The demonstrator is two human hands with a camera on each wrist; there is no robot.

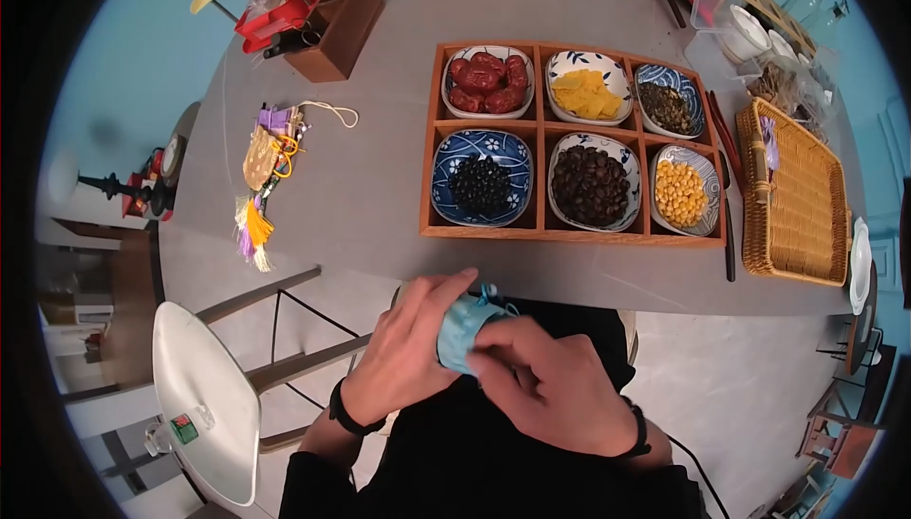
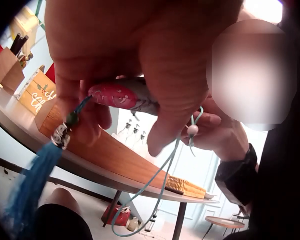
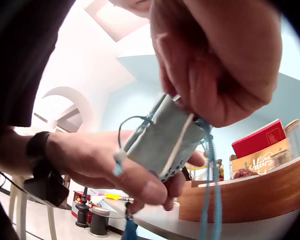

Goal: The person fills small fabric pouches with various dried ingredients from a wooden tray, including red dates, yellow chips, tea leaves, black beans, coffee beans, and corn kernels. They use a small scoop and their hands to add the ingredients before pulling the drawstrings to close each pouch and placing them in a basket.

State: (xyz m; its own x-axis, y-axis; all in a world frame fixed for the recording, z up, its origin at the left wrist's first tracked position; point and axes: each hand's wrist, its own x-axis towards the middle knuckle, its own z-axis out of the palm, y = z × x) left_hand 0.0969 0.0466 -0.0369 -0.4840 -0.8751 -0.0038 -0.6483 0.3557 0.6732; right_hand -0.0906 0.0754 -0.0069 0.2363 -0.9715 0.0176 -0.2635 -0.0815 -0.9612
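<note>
A small light-blue drawstring pouch [image 1: 458, 329] is held in front of the lap, just off the table's near edge. My left hand [image 1: 399, 348] grips its body, thumb and fingers around it. At the pouch's mouth, the curled fingers of my right hand [image 1: 560, 386] pinch the cloth, as the right wrist view shows; their tips are partly hidden. A pink patterned patch [image 2: 115, 96] shows on the pouch in the left wrist view. From its lower end hangs a blue tassel [image 2: 35, 175]. Thin blue cords with a pale bead [image 2: 192, 130] dangle from the pouch.
On the table, a divided wooden tray [image 1: 569, 234] holds small bowls of red dates [image 1: 489, 83], yellow pieces [image 1: 586, 94], black beans [image 1: 481, 185], dark brown beans [image 1: 590, 187] and yellow kernels [image 1: 680, 194]. A wicker basket [image 1: 797, 196] stands right; tasselled ornaments [image 1: 261, 154] lie left.
</note>
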